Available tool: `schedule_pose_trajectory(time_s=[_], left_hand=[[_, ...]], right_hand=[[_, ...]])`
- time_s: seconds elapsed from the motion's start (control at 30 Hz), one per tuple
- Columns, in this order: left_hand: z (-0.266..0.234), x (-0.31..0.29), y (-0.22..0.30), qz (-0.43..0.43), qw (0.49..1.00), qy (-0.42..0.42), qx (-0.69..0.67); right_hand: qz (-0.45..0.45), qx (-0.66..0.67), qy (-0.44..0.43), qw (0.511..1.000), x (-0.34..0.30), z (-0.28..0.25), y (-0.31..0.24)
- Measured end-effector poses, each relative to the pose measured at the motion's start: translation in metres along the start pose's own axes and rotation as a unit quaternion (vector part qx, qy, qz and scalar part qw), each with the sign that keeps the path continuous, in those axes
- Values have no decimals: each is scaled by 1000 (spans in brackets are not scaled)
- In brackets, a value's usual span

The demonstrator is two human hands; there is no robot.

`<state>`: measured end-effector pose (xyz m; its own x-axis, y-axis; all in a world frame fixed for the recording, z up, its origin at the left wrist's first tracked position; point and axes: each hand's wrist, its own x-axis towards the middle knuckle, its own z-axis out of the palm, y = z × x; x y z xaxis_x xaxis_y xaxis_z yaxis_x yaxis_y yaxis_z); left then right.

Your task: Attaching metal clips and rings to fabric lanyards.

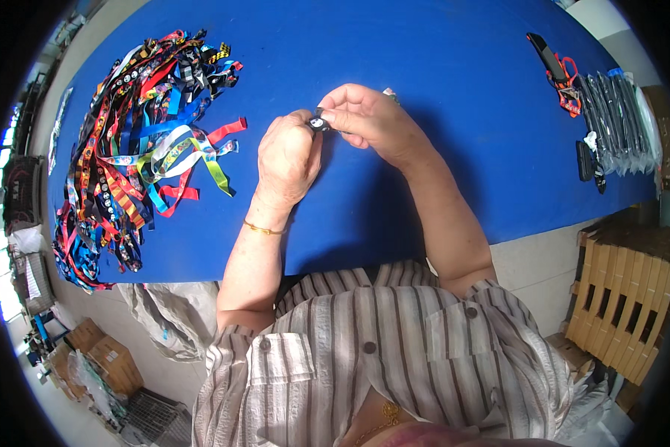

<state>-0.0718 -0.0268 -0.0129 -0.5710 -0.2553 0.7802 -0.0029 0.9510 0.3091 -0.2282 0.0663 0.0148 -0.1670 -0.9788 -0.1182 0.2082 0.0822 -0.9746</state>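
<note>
Left hand [286, 156] curled, fingers pinching black printed ribbon [318, 124]; right hand [372, 123] pinching it too, thumb against fingers. Multicoloured ribbon pile [119, 164] left on blue table [350, 45].

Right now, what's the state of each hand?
Left hand: closed, holding the black strap.
Right hand: closed, pinching the same strap.

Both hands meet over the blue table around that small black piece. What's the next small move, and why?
Probably hold the left hand steady and slide the right hand slightly aside to expose more of the small black piece with a white print: it sits between the two hands, and their fingers cover much of it, so its full shape can't be told.
</note>
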Motion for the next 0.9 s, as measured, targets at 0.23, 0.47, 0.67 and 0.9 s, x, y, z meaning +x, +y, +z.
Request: schedule_pose_trajectory(time_s=[0.23, 0.47, 0.67, 0.9], left_hand=[[3, 1, 2, 0, 1000, 10, -17], [1, 2, 4, -14, 999, 31, 24], [-4, 5, 7, 28, 996, 60, 53], [5, -2, 7, -287, 925, 25, -248]], right_hand=[[-34, 41, 23, 998, 2, -3, 4], [-103, 30, 143, 984, 3, 13, 8], [-203, -7, 241, 949, 3, 23, 11], [-300, -113, 222, 921, 8, 21, 14]])
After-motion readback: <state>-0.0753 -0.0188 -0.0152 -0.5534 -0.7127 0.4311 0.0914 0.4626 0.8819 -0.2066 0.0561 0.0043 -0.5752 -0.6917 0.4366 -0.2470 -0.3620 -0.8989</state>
